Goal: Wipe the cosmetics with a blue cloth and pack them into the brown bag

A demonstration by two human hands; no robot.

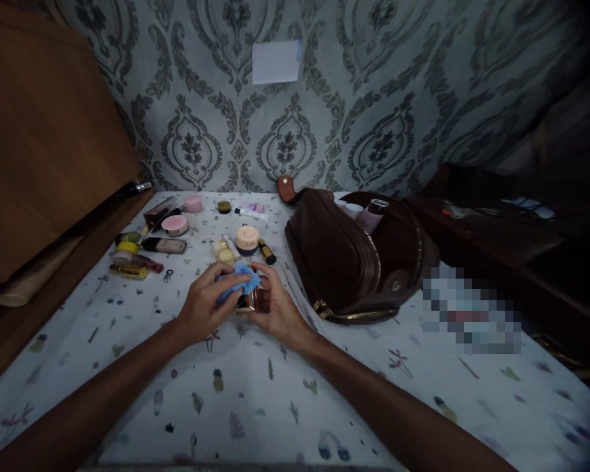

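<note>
My left hand (207,303) is closed on a blue cloth (238,282) and presses it onto a small shiny brown cosmetic bottle (254,301). My right hand (275,308) is wrapped round that bottle from the right. Both hands meet over the white patterned tablecloth (255,393), just left of an open brown leather bag (354,255). Most of the bottle is hidden by my fingers and the cloth.
Several cosmetics lie behind my hands: a cream jar with a peach lid (247,238), a pink compact (175,225), a pink pot (193,204), a small white tube (252,211), a foundation bottle (165,245). A wooden board (44,144) borders the left. Dark furniture (511,249) stands right.
</note>
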